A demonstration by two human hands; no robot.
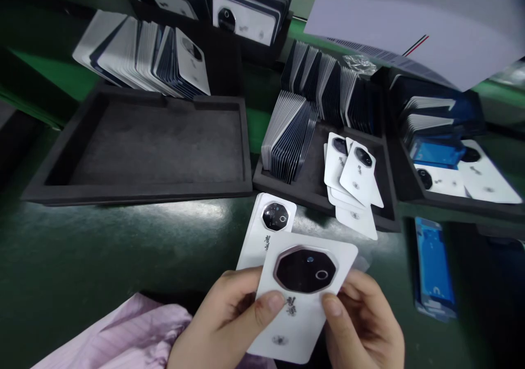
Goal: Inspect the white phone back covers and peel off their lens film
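Note:
Between my two hands is a white phone back panel [293, 320] with a dark octagonal camera area and small dark print below it. My left hand [229, 320] is closed on its left side, thumb lying on the face. On the right side, my right hand [365, 325] pinches the same panel, thumb on the front and fingers behind. Just beyond it, a small stack of similar panels [256, 243] shows next to my left fingers; whether that hand also grips it I cannot tell. Loose white panels [361, 175] lie overlapping in the middle tray, one sticking out over its front edge.
A large black foam tray [156, 145] stands at left, with a leaning row of panels [143, 57] behind it. The middle tray [303, 191] holds upright rows. At right are another tray [451, 208] with panels and a blue-filmed stack [435, 265]. A white sheet [394, 13] overhangs the back.

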